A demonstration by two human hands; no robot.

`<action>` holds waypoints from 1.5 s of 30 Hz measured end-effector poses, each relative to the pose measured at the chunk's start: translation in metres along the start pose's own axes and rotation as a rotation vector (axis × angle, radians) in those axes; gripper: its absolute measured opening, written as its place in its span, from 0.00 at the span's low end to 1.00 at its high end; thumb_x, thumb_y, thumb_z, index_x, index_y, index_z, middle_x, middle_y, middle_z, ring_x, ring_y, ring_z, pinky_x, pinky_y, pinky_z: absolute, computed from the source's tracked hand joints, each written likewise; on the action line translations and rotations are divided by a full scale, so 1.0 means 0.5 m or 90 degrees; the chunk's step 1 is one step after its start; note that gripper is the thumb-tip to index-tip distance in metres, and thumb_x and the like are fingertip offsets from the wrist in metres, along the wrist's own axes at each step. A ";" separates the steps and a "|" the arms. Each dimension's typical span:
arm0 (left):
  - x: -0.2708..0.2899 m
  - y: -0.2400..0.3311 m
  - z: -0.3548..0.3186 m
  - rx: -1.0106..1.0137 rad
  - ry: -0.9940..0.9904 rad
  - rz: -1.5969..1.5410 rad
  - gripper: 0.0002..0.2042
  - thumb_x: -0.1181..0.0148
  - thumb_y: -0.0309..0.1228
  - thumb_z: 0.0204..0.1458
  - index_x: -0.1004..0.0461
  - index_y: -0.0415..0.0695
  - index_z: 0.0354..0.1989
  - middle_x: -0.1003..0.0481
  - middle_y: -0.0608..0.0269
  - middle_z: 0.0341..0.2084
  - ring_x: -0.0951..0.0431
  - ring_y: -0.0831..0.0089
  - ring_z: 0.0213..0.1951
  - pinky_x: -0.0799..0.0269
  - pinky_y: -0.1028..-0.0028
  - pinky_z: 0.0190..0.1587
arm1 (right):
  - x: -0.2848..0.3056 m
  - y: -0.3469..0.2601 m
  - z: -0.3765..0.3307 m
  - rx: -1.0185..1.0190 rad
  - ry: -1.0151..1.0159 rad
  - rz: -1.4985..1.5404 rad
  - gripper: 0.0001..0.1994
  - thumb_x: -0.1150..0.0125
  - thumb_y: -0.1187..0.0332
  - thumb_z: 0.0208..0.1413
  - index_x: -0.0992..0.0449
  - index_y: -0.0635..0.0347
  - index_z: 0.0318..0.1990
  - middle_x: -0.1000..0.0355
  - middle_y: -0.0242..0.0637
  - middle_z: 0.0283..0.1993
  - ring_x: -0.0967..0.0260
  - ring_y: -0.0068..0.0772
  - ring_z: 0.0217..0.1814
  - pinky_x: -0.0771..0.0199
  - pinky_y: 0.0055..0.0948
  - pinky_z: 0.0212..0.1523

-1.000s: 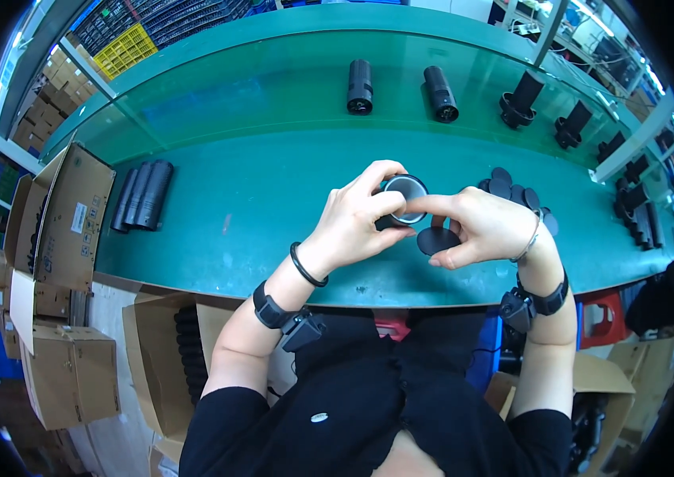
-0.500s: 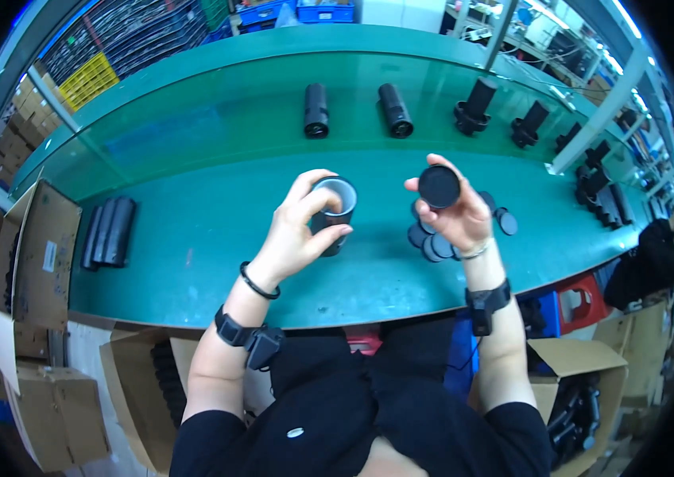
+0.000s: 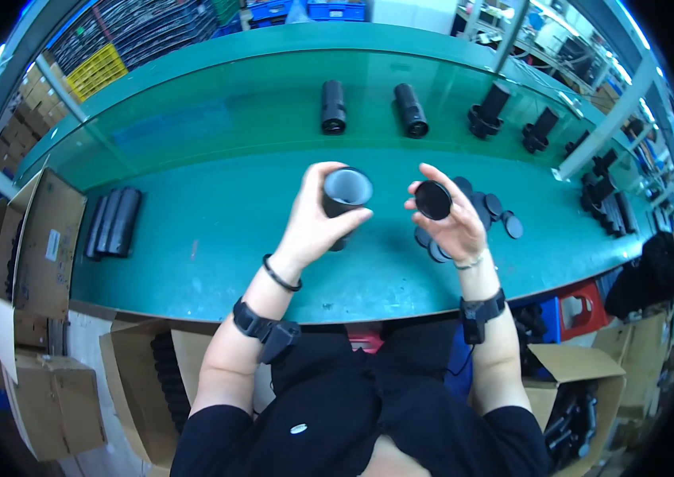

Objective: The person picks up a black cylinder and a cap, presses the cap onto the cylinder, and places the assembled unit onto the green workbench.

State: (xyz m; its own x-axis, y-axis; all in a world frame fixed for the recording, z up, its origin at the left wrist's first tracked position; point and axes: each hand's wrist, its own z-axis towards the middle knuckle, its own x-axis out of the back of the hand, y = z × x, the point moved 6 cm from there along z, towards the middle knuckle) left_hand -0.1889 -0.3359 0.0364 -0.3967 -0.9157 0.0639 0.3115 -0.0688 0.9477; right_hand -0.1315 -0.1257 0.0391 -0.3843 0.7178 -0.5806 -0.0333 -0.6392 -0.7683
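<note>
Black tube (image 3: 343, 203) with pale grey inside between my left fingers, black round cap (image 3: 433, 199) at my right fingertips, teal-green table (image 3: 218, 230) beneath my fingers

Bench: a long green table (image 3: 194, 238) is stretching from left to right.
Far middle: two black tubes (image 3: 333, 106) (image 3: 411, 110) are lying side by side, apart.
Far right: two black flanged cylinders (image 3: 486, 111) (image 3: 538, 129) are sitting tilted.
Left: a bundle of dark tubes (image 3: 113, 222) is lying together.
Near left: open cardboard boxes (image 3: 35, 238) are standing beside the bench.
Near right: a red stool (image 3: 579, 306) is standing below the edge.
</note>
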 end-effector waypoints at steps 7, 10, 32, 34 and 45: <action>-0.042 0.017 -0.005 -0.028 -0.110 -0.035 0.35 0.30 0.31 0.47 0.42 0.43 0.64 0.33 0.59 0.53 0.31 0.71 0.55 0.35 0.70 0.58 | -0.111 -0.071 0.028 0.077 -0.009 -0.575 0.32 0.28 0.70 0.44 0.30 0.65 0.60 0.38 0.41 0.61 0.35 0.35 0.60 0.35 0.31 0.59; -0.058 0.003 -0.009 0.007 -0.158 0.041 0.35 0.31 0.31 0.49 0.44 0.43 0.64 0.35 0.58 0.53 0.32 0.69 0.56 0.34 0.69 0.58 | -0.151 -0.074 0.047 0.103 -0.068 -0.813 0.32 0.28 0.72 0.41 0.29 0.62 0.59 0.36 0.41 0.59 0.35 0.37 0.59 0.36 0.32 0.60; -0.078 0.022 -0.003 -0.088 -0.183 0.220 0.32 0.38 0.51 0.53 0.38 0.41 0.58 0.33 0.51 0.51 0.34 0.54 0.57 0.43 0.58 0.61 | -0.190 -0.053 0.051 0.100 -0.083 -1.050 0.25 0.36 0.84 0.39 0.23 0.64 0.50 0.30 0.42 0.51 0.28 0.41 0.52 0.26 0.32 0.54; -0.074 0.022 -0.006 -0.092 -0.167 0.234 0.31 0.38 0.50 0.53 0.38 0.42 0.58 0.33 0.52 0.51 0.34 0.54 0.56 0.42 0.58 0.61 | -0.196 -0.051 0.054 0.096 -0.108 -1.091 0.25 0.36 0.84 0.39 0.23 0.64 0.50 0.30 0.42 0.51 0.28 0.41 0.51 0.26 0.32 0.54; -0.054 0.016 -0.003 -0.084 -0.160 0.158 0.30 0.37 0.50 0.51 0.36 0.42 0.55 0.31 0.53 0.48 0.32 0.56 0.55 0.44 0.58 0.59 | -0.204 -0.033 0.063 0.096 -0.096 -1.047 0.26 0.34 0.82 0.41 0.25 0.62 0.53 0.33 0.43 0.52 0.33 0.43 0.54 0.28 0.34 0.53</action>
State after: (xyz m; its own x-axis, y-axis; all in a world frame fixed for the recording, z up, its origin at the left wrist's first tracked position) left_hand -0.1743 -0.3123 0.0417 -0.4898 -0.7858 0.3776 0.5272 0.0780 0.8462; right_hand -0.1209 -0.1969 0.1193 0.0701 0.5829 0.8095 -0.5474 0.7009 -0.4573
